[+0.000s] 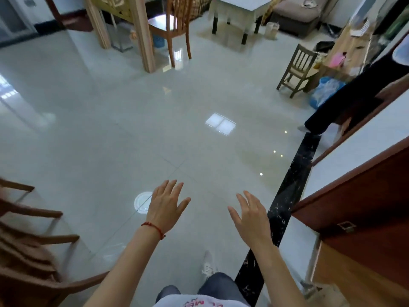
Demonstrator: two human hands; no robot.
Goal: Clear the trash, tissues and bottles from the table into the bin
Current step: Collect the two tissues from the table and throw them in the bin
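My left hand (166, 202) and my right hand (251, 214) are stretched out in front of me over the glossy tiled floor, fingers spread and straight, both holding nothing. A red cord bracelet circles my left wrist. Far off at the right stands a long wooden table (345, 44) with a pink item and scattered paper on it. A black-lined bin (324, 45) sits beyond it and a blue plastic bag (325, 90) lies on the floor at its near end. A pale waste basket (271, 30) stands by the white table at the back.
A wooden chair (297, 69) stands at the long table. Another person's dark-trousered leg (345, 100) crosses the doorway at right. A red-brown door (363, 202) is close on my right, a wooden chair (28, 251) close on my left. A chair (171, 29) and white table (240, 7) stand farther back.
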